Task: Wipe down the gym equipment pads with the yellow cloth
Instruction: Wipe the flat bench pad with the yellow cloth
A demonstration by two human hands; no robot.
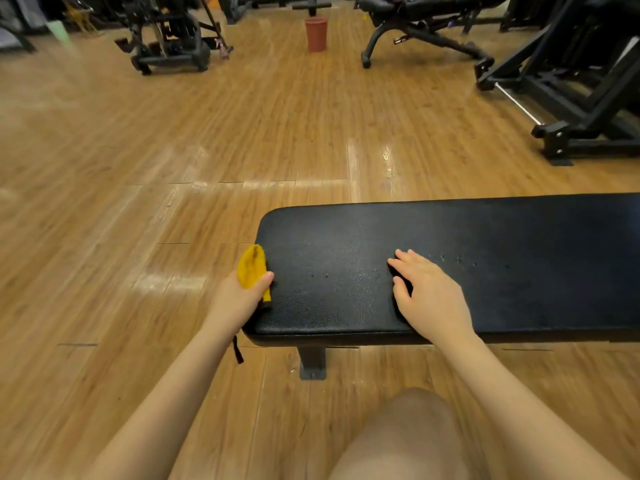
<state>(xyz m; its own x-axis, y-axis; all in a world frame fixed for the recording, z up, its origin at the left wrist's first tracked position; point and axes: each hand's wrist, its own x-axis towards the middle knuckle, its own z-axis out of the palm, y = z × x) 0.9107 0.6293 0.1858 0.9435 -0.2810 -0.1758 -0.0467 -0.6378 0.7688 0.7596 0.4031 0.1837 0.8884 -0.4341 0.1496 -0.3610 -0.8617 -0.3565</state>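
Gripping the bunched yellow cloth [251, 267], left hand [239, 299] presses it on the bench pad's [485, 237] left end. Right hand [427, 292] lies flat, fingers spread, empty. Looks like wiping the end; next, sweep rightward.

Bench [485, 265]: black pad, fine pebbled grain, faint sheen and a few pale specks on top; black metal foot [312, 363] beneath; yellow cloth [251, 268]: mustard yellow, plain, darker along its lower edge; strap [237, 351]: black, thin, hanging at the bench's left end; floor [173, 150]: honey-brown wood planks with darker grain streaks and pale glossy reflections; bucket [316, 33]: dull terracotta red, plain; far incline bench [422, 32]: black frame and black pad; machine frame [571, 98] at right: black, with a silver bar [517, 103]; rack [166, 32] at left: black.
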